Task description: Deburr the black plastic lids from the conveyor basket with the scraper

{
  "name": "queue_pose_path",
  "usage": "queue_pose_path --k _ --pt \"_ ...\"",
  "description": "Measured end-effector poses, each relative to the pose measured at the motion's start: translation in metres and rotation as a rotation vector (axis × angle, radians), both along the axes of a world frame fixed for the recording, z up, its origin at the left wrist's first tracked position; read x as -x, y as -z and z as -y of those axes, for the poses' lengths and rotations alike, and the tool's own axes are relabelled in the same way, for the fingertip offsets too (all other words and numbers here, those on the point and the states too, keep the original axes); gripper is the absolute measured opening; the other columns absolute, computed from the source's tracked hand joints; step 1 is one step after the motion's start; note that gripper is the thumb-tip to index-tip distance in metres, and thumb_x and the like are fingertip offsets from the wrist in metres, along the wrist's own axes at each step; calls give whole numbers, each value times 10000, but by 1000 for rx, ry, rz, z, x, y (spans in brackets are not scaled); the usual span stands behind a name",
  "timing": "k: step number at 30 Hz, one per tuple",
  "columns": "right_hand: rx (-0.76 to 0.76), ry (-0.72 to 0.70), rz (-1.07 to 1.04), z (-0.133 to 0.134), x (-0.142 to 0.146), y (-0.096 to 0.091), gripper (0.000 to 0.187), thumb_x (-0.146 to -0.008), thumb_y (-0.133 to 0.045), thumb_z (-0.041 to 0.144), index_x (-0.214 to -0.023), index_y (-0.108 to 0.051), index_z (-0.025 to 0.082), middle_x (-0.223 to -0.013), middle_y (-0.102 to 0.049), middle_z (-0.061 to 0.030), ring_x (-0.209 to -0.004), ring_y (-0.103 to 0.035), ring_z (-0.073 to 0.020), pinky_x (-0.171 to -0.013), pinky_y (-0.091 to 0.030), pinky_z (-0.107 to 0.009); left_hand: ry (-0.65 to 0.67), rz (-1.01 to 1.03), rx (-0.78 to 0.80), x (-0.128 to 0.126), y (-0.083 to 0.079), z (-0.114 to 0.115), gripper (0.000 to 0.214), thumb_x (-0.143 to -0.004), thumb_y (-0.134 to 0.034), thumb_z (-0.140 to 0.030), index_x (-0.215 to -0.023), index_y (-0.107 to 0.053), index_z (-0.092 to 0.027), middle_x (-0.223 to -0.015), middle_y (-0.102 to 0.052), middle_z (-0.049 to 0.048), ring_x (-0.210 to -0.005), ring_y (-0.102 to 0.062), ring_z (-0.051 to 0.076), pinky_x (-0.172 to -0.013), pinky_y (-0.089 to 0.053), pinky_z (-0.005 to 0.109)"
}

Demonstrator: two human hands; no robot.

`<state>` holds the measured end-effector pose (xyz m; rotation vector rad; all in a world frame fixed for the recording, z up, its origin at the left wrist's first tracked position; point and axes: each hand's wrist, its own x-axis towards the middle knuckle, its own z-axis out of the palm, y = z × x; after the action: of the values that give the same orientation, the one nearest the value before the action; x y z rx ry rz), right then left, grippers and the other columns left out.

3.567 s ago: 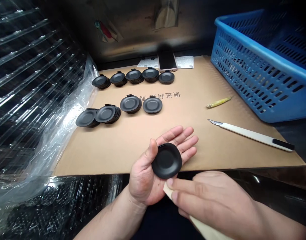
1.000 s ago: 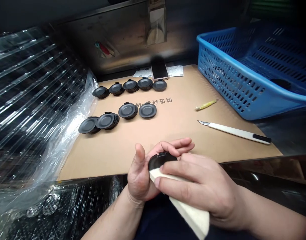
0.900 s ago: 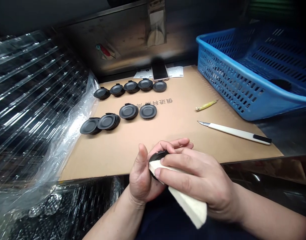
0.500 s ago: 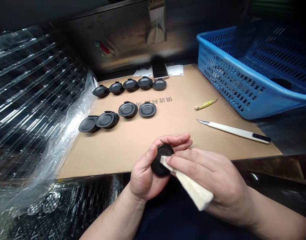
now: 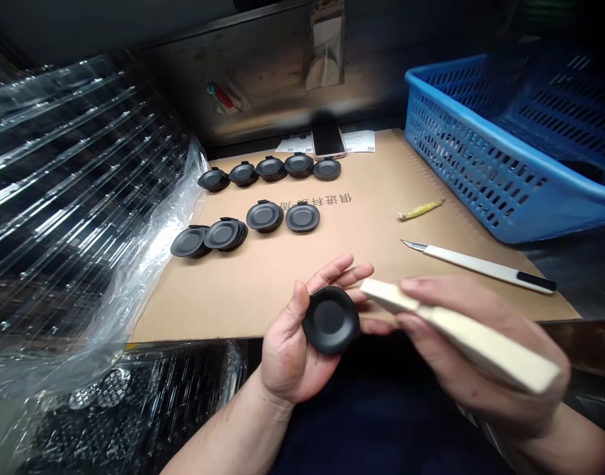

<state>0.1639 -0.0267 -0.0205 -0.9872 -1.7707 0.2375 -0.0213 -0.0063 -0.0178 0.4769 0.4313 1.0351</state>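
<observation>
In my left hand rests a round black plastic lid-like piece with a small tab on its rim, its dished face turned up. My thumb is against its edge and the fingers reach behind it. My right hand, blurred by motion, grips a long cream-white block that looks like felt or foam. The block's tip is close to the black piece but apart from it. Similar black pieces lie beyond on the cardboard, in a back row and a front row, several of them stacked and overlapping.
On the cardboard sheet, a white-handled craft knife and a yellow slim object lie at the right. A blue basket stands beyond them. A phone lies at the back on printed paper. Clear plastic trays fill the left.
My right hand has pulled the cream block off the black piece, moving right and tilting it up. The piece's face is now uncovered in my left hand. The whole view has shifted slightly.
</observation>
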Motion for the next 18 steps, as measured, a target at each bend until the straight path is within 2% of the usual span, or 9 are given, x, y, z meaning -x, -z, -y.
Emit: queue_pose_path --k 2,3,5,7,9,12,14,16,18 --pt "1 92 -49 -3 -9 2 488 -871 -723 75 -1316 -649 262 -1154 -741 -51 -1048 -715 -250 -925 -598 -388 -17 -106 -60 4 -4 1 546 -1051 -339 -521 -1341 -651 -179 -1251 -643 145 -967 -689 234 -682 -587 297" --pt "8 109 -53 -5 -14 3 473 -872 -728 83 -1305 -657 259 -1158 -739 -55 -1052 -712 -256 -928 -594 -398 -35 -185 -109 6 -6 1 511 -1044 -375 -505 -1371 -634 -210 -1219 -626 125 -890 -675 208 -648 -569 284" --pt "32 86 -5 -12 -21 6 414 -886 -727 110 -1275 -665 241 -1145 -741 -62 -1032 -718 -249 -914 -596 -391 -109 -406 -265 10 -9 3 476 -992 -553 -418 -1460 -553 -329 -1263 -566 78 -874 -640 174 -713 -569 284" --pt "62 39 56 -19 -26 9 345 -912 -709 139 -1243 -667 226 -1107 -748 -58 -984 -730 -224 -886 -604 -359 -219 -647 -491 14 -10 4 779 -868 -760 -260 -1527 -410 -486 -1428 -469 39 -978 -619 185 -848 -572 313" --pt "83 15 88 -24 -28 11 304 -931 -692 158 -1227 -665 221 -1087 -754 -59 -953 -739 -212 -857 -615 -338 -321 -803 -710 16 -11 5 1085 -733 -860 -86 -1533 -321 -581 -1582 -358 -3 -1142 -591 231 -988 -539 350" --pt "91 -10 101 -26 -28 13 310 -946 -674 164 -1249 -650 221 -1109 -754 -72 -959 -742 -215 -846 -626 -334 -394 -851 -868 16 -13 5 1223 -641 -879 38 -1515 -324 -614 -1674 -278 -63 -1405 -447 308 -1098 -482 375" --pt "96 -37 107 -26 -27 14 319 -949 -665 152 -1260 -645 220 -1110 -753 -69 -960 -743 -207 -850 -626 -322 -404 -897 -903 16 -14 4 1260 -642 -871 54 -1522 -282 -629 -1697 -231 -80 -1466 -378 326 -1112 -477 395" --pt "96 -69 115 -27 -27 14 319 -950 -660 142 -1259 -644 217 -1107 -755 -63 -958 -743 -194 -852 -621 -302 -363 -965 -922 17 -16 2 1187 -715 -838 16 -1547 -255 -599 -1684 -269 -38 -1427 -428 325 -1125 -466 435" --pt "91 -89 119 -27 -27 13 302 -956 -648 138 -1249 -643 208 -1095 -757 -59 -948 -745 -181 -836 -616 -278 -254 -981 -885 19 -19 -4 759 -888 -720 -115 -1511 -446 -452 -1519 -506 49 -1302 -547 295 -1099 -475 431"
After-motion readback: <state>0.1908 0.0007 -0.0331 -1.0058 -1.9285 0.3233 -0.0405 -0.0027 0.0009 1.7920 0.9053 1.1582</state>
